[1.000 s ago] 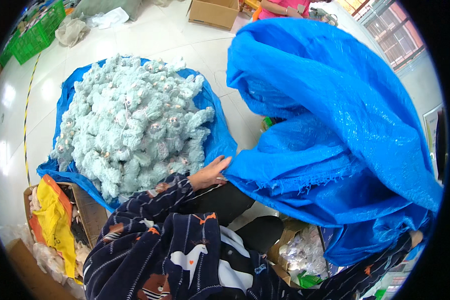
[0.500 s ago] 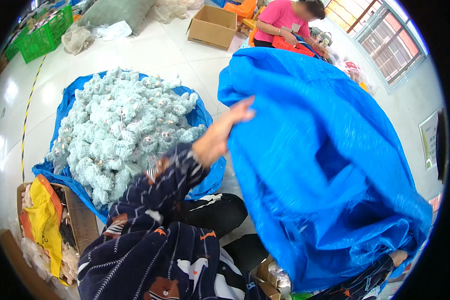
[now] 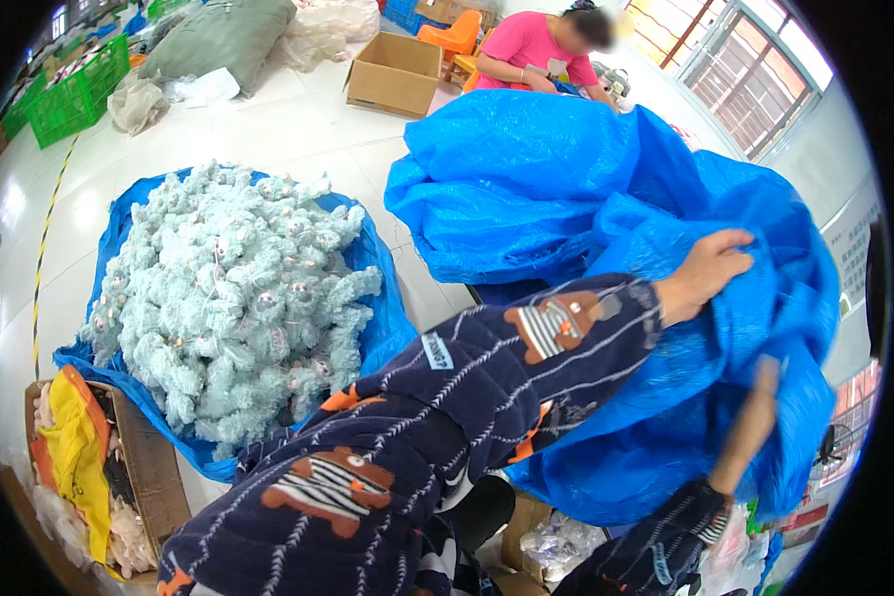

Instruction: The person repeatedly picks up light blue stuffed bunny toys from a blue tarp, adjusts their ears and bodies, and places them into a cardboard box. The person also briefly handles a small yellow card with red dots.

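A large, crumpled blue plastic tarp (image 3: 526, 189) bulges across the right side of the view. My left hand (image 3: 710, 273) reaches over to the right with its fingers closed on a gathered fold of it. Lower down, my right hand (image 3: 753, 412) is against the tarp's near right part; motion smears its fingers, so their grip does not show. To the left, a heap of fluffy pale-green plush toys (image 3: 233, 298) lies on another blue sheet (image 3: 392, 308). What is under the tarp is mostly hidden.
An open cardboard box (image 3: 149, 467) with yellow-orange cloth stands at the lower left. Beyond are an empty carton (image 3: 392, 79), a green crate (image 3: 79, 94) and a stuffed grey sack (image 3: 219, 45). A person in pink (image 3: 536, 55) sits behind the tarp. Clear plastic bags (image 3: 556, 546) lie by my legs.
My left hand has swept right and slightly down, pulling the tarp with it, so its far part now lies folded. My right hand has risen. The view has shifted slightly.
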### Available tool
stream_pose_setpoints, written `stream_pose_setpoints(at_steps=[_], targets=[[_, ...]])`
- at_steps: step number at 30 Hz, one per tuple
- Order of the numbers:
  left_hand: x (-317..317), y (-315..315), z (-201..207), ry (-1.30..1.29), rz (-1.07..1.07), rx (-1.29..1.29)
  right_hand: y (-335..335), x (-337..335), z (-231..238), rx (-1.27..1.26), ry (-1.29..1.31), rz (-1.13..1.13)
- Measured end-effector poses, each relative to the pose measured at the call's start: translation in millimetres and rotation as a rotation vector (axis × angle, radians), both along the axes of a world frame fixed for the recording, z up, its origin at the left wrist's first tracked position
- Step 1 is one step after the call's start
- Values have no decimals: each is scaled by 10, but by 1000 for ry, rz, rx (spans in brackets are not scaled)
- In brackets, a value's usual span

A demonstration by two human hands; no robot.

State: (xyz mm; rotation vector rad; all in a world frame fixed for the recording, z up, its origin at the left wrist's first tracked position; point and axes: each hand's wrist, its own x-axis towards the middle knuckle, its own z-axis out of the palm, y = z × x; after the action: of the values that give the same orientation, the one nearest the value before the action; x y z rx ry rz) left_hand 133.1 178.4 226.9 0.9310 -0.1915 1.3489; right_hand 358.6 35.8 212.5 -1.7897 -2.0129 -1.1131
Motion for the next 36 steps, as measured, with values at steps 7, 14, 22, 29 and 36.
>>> stream_pose_setpoints(at_steps=[7, 14, 22, 29, 36], targets=[[-891, -159, -1484, 86, -415, -275, 968, -944, -1583, -416, 747, 85], [-2640, -1312, -3003, 1296, 5, -50, 1606, -114, -2100, -863, 811, -436], [-2704, -1579, -4314, 1509, -79, -325, 1653, 13, -2419, -533, 886, -107], [-2691, -1718, -4781, 1586, 482, -187, 641, 180, -2200, -222, 1046, 227], [-2950, -1874, -4829, 2134, 609, -88, -1209, -1512, -1535, 55, 1201, -125]])
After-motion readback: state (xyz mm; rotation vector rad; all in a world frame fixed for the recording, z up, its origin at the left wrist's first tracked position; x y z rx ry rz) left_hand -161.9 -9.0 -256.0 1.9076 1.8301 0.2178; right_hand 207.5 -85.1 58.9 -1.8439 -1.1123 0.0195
